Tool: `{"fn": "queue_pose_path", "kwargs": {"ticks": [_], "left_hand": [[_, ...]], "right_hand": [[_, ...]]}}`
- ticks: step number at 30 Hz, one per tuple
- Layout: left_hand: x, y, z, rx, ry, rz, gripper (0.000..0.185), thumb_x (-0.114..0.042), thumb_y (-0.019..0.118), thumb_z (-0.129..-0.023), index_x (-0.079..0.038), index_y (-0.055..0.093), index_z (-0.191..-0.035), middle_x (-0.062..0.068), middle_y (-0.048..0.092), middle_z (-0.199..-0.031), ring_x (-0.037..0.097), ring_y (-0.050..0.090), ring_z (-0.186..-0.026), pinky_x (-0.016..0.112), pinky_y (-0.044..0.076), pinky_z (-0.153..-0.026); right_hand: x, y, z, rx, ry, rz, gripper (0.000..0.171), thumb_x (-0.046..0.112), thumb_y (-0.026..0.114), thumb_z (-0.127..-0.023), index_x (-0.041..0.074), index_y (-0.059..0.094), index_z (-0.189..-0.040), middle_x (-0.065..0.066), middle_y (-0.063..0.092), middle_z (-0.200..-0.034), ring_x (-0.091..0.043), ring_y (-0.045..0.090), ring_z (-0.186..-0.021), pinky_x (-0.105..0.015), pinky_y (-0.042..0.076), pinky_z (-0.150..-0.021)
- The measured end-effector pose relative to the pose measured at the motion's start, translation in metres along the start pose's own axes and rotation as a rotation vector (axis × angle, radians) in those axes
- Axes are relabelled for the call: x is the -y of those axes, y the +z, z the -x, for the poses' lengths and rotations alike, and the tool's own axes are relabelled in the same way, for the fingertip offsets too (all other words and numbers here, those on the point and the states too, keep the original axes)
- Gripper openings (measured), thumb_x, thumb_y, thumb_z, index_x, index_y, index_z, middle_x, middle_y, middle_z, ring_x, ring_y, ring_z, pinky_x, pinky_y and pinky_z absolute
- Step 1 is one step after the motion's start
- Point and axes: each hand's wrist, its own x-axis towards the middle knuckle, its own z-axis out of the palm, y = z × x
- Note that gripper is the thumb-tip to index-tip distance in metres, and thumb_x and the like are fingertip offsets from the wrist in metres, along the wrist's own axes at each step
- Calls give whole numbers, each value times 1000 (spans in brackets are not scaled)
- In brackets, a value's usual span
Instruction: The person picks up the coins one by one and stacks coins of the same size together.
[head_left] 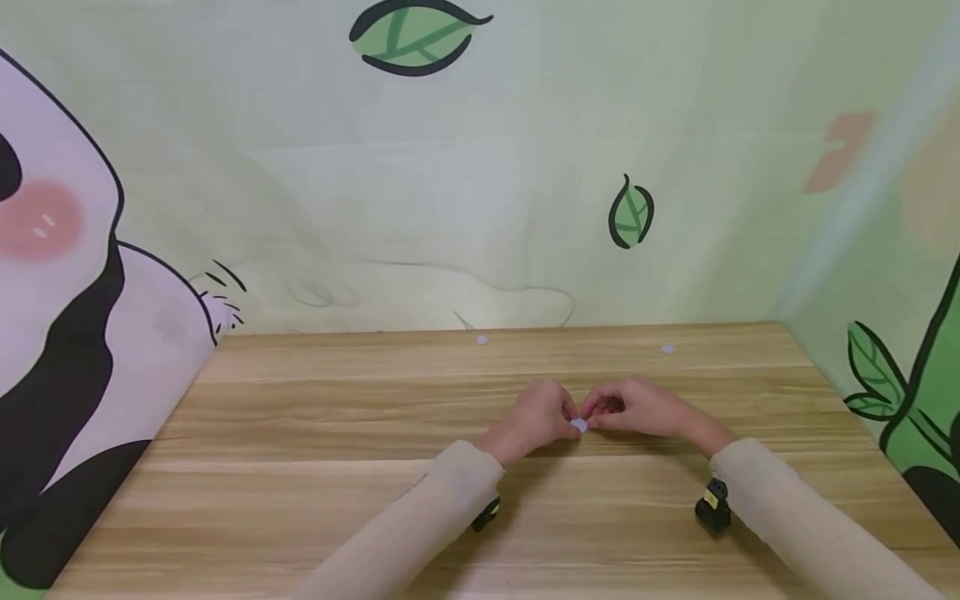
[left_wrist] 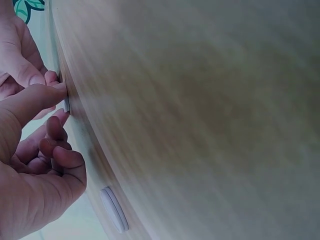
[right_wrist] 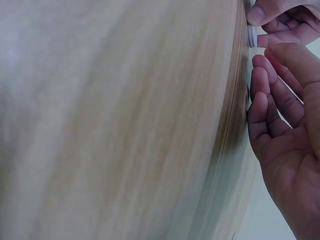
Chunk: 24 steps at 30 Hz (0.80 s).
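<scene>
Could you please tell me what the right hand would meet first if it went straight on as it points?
Probably the small white disc that the left hand pinches; whether the right hand touches it is unclear.

My sleeves (head_left: 405, 533) are plain beige, and the camera at my right wrist (head_left: 712, 507) is black with a yellow patch. The disc nearest me (head_left: 578, 426) is whitish with a faint lilac cast, like the far left disc (head_left: 482, 340) and far right disc (head_left: 667, 348). My tabletop (head_left: 262, 508) shows light-brown wood grain in darker streaks. Behind it, I see a pale green backdrop (head_left: 300, 192) printed with black-outlined green leaves (head_left: 632, 215) and a black-and-white panda (head_left: 67, 167) with a pink cheek.
</scene>
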Motion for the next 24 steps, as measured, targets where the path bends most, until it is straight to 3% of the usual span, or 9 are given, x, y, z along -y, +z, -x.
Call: {"fn": "queue_pose_path", "kwargs": {"ticks": [6, 13, 19, 24], "left_hand": [[2, 0, 0, -2, 1, -9, 14, -16, 87, -82, -6, 78, -85, -5, 71, -76, 5, 57, -73, 18, 48, -68], [4, -1, 1, 0, 9, 21, 14, -15, 86, -83, -4, 78, -87, -4, 71, -78, 5, 58, -74, 18, 48, -68], [7, 1, 2, -24, 9, 96, 13, -12, 88, -80, -4, 79, -84, -1, 74, -77, 2, 57, -70, 16, 47, -64], [8, 1, 3, -43, 10, 143, 13, -11, 89, -79, -3, 80, -84, 2, 76, -78, -1, 56, -66, 15, 45, -61]], "right_hand": [[-9, -11, 3, -57, 18, 5, 18, 17, 71, -97, 7, 72, -112, 1, 74, -101, -10, 65, -92, -26, 54, -83], [-21, -40, 10, -229, 67, 146, 16, 14, 72, -96, 5, 73, -109, 0, 74, -94, -10, 63, -84, -24, 50, -72], [-42, -71, 25, -375, 209, 213, 26, 21, 70, -99, 4, 72, -117, -5, 71, -99, -17, 62, -91, -27, 50, -77], [-62, -90, 42, -413, 318, 194, 38, 27, 67, -100, 2, 65, -129, -14, 69, -111, -26, 62, -101, -27, 50, -77]]}}
